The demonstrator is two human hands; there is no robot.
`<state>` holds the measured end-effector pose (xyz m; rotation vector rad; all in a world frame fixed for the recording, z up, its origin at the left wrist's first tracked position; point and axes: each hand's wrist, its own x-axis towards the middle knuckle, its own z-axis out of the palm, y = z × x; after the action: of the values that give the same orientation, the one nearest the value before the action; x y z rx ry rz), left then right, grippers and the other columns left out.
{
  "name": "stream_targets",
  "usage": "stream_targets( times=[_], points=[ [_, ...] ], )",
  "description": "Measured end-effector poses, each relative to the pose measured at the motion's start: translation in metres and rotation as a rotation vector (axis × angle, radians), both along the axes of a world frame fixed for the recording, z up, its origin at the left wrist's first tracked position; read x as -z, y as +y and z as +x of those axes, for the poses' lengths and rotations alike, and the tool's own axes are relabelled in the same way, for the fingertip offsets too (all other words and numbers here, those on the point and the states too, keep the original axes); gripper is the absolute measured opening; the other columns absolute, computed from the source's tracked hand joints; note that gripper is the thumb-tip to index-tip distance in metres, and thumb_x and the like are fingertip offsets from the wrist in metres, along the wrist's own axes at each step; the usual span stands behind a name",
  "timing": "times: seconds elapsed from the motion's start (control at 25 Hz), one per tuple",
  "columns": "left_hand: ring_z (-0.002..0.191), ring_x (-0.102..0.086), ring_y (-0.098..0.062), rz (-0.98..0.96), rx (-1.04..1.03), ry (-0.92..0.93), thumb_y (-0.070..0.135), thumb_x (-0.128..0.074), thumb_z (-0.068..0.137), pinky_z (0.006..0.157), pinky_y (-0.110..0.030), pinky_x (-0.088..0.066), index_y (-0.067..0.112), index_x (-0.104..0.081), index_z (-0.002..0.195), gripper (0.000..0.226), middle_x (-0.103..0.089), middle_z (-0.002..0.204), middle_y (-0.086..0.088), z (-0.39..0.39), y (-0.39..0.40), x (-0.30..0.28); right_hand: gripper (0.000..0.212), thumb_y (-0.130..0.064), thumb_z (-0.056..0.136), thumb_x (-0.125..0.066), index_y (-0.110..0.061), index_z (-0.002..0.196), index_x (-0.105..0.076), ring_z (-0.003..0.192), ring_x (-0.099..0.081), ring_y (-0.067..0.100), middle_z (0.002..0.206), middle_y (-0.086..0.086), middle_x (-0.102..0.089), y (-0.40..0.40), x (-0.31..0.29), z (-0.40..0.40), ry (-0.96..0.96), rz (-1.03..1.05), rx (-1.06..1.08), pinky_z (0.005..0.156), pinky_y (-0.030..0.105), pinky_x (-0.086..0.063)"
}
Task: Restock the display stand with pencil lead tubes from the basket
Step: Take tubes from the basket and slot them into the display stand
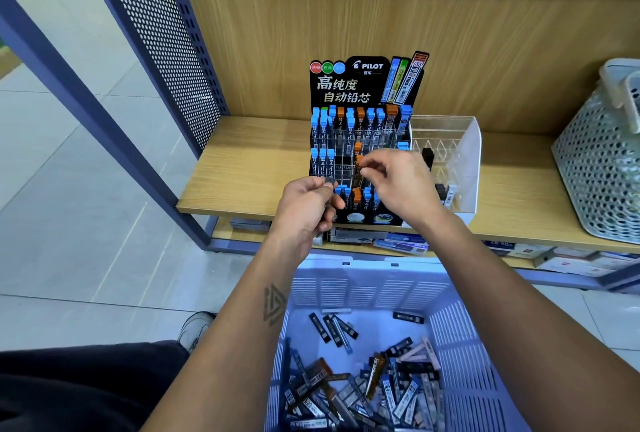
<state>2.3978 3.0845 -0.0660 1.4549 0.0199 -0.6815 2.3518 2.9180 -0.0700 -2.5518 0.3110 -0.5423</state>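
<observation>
A black display stand [360, 85] sits on the wooden shelf, its clear slots partly filled with blue-capped and orange-capped lead tubes. My right hand [398, 182] pinches an orange-capped lead tube [359, 163] at a middle-row slot of the stand. My left hand [308, 206] is just left of it, closed around a few lead tubes [329, 186] with dark ends sticking out. Below, the pale blue basket [460, 345] holds several loose lead tubes [363, 386] piled at its near end.
A clear acrylic organiser [453, 151] stands right of the stand with a few black items in it. A white perforated basket [599, 168] sits at the shelf's right end. Boxed stock [398, 241] lies on the lower shelf. A perforated metal panel [162, 37] borders the left.
</observation>
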Motion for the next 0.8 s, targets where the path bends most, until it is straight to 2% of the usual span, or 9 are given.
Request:
stream_targets(
  times=[0.24,0.32,0.4,0.48,0.56,0.64,0.72,0.8],
  points=[
    [0.051,-0.041,-0.013,0.005,0.014,0.009,0.001,-0.048,0.103,0.045,-0.023,-0.030,0.006,-0.055,0.116,0.015,-0.064,0.071,-0.009,0.000,-0.001,0.000,0.020,-0.021,0.098,-0.063,-0.017,0.114,-0.075,0.092,-0.071,0.019,0.104,0.000,-0.077,0.002,0.009,0.000,0.081,-0.048,-0.024,0.086,0.038,-0.057],
    [0.051,-0.042,-0.014,-0.017,0.014,0.017,-0.001,-0.047,0.102,0.045,-0.024,-0.030,0.008,-0.053,0.114,0.016,-0.066,0.072,-0.011,-0.001,-0.001,0.000,0.022,-0.018,0.099,-0.061,-0.015,0.116,-0.075,0.094,-0.069,0.018,0.110,0.002,-0.075,0.000,0.008,-0.002,0.050,-0.045,-0.023,0.088,0.033,-0.054],
    [0.051,-0.042,-0.015,-0.038,0.012,0.027,-0.003,-0.047,0.101,0.046,-0.025,-0.030,0.010,-0.051,0.113,0.018,-0.067,0.073,-0.013,-0.002,-0.002,-0.003,0.022,-0.016,0.099,-0.061,-0.014,0.115,-0.075,0.083,-0.064,0.012,0.110,0.002,-0.075,-0.003,0.003,-0.004,0.009,0.006,-0.017,0.083,0.024,-0.049],
    [0.051,-0.042,-0.015,-0.045,0.012,0.028,-0.005,-0.047,0.101,0.047,-0.026,-0.030,0.010,-0.050,0.112,0.019,-0.067,0.075,-0.014,-0.005,-0.003,-0.004,0.020,-0.017,0.098,-0.062,-0.016,0.114,-0.076,0.077,-0.063,0.011,0.107,0.001,-0.075,-0.005,-0.001,-0.008,-0.017,0.044,0.000,0.079,0.025,-0.050],
    [0.052,-0.044,-0.015,-0.034,0.026,0.005,-0.004,-0.048,0.101,0.047,-0.026,-0.032,0.009,-0.050,0.114,0.019,-0.070,0.077,-0.013,-0.008,-0.003,-0.005,0.020,-0.019,0.098,-0.063,-0.017,0.112,-0.076,0.083,-0.066,0.014,0.105,-0.001,-0.075,-0.007,-0.002,-0.011,-0.021,0.080,0.046,0.081,0.030,-0.054],
    [0.055,-0.049,-0.015,-0.004,0.057,-0.039,0.001,-0.051,0.102,0.047,-0.026,-0.036,0.010,-0.054,0.118,0.018,-0.074,0.082,-0.011,-0.011,-0.002,-0.005,0.019,-0.019,0.098,-0.063,-0.017,0.111,-0.076,0.081,-0.064,0.010,0.096,-0.004,-0.075,-0.008,-0.003,-0.016,-0.009,0.119,0.084,0.078,0.025,-0.052],
    [0.059,-0.055,-0.015,0.004,0.086,-0.071,0.006,-0.055,0.103,0.049,-0.027,-0.041,0.014,-0.060,0.119,0.019,-0.075,0.086,-0.011,-0.015,-0.001,-0.005,0.016,-0.018,0.096,-0.064,-0.017,0.106,-0.077,0.070,-0.060,0.005,0.082,-0.009,-0.071,-0.006,-0.006,-0.022,0.000,0.235,0.091,0.068,0.019,-0.046],
    [0.060,-0.057,-0.014,-0.022,0.101,-0.078,0.003,-0.055,0.102,0.051,-0.027,-0.042,0.014,-0.062,0.118,0.021,-0.073,0.082,-0.011,-0.022,-0.004,-0.008,0.014,-0.016,0.094,-0.068,-0.016,0.104,-0.077,0.069,-0.062,0.004,0.081,-0.006,-0.072,-0.002,-0.012,-0.028,0.028,0.491,0.027,0.067,0.018,-0.046]
  ],
)
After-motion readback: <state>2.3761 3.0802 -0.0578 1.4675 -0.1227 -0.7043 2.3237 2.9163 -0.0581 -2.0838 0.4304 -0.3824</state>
